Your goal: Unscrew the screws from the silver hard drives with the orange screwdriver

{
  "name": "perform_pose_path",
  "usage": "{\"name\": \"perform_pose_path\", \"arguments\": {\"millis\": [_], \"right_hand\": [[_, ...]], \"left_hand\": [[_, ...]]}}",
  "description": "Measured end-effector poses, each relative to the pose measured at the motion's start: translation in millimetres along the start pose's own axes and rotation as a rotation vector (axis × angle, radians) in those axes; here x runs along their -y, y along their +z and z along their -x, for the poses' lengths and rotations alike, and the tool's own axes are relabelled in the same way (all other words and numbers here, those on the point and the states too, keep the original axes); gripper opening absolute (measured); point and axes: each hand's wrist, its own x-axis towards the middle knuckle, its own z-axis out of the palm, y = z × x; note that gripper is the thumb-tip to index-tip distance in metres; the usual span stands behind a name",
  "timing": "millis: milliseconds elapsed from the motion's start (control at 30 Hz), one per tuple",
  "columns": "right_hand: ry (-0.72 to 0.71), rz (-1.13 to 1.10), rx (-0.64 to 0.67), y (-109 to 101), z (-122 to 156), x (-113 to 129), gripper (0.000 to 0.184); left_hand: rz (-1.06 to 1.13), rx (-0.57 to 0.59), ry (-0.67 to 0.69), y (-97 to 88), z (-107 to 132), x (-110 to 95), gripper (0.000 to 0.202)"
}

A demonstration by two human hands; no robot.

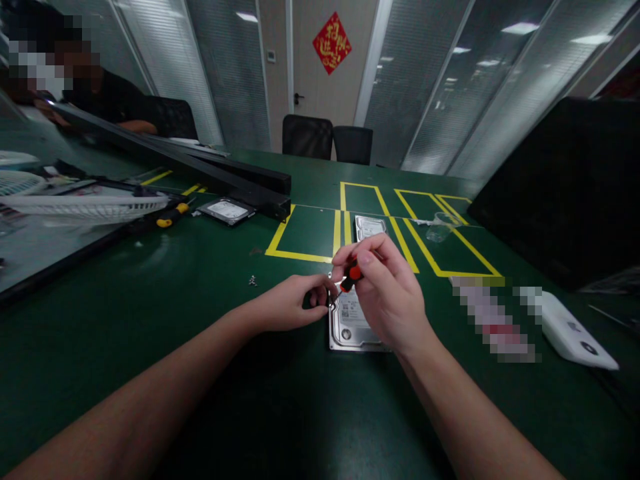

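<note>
Head view: right grip [393,290] holds screwdriver [346,284] over hard drive [353,321]; left grip [295,301] unclear; white basket [100,208], contents hidden.

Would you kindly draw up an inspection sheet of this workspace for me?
Surface: green table marked with yellow tape.
Job's things: hard drive lying label up; red-and-black screwdriver; loose screws to its left.
Clutter: second drive, third drive, yellow-handled screwdriver, white basket, black bars, clear cup.
Hands: right hand grips the red-and-black screwdriver; left hand has its fingertips by the drive's left edge, hold unclear.
Cables: thin strand at right, too dim to identify.
Surroundings: door, chairs, seated person at far left.
</note>
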Motion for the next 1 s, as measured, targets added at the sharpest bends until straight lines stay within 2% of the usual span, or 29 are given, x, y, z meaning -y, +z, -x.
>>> {"name": "perform_pose_path", "arguments": {"millis": [167,300,467,667,800,1000], "right_hand": [[0.014,-0.012,0.018,1.6,0.4,0.8,0.018],[0.025,-0.019,0.026,-0.1,-0.4,2.2,0.031],[0.033,0.015,0.050,-4.4,0.6,1.4,0.015],[0.030,-0.003,0.068,-3.3,-0.5,2.0,0.018],[0.046,-0.059,0.071,-4.0,-2.6,4.3,0.032],[0.059,-0.004,0.067,-9.1,-0.7,-0.2,0.017]], "left_hand": [[-0.010,-0.009,-0.001,0.5,-0.6,0.9,0.017],[-0.010,-0.008,-0.007,0.7,-0.5,2.1,0.019],[-0.015,-0.004,-0.006,0.1,0.1,0.8,0.020],[-0.012,-0.005,-0.007,0.6,-0.1,1.3,0.016],[-0.023,0.006,-0.023,-0.6,0.0,-0.8,0.019],[-0.019,0.008,-0.013,-0.4,0.2,-0.3,0.019]]}}
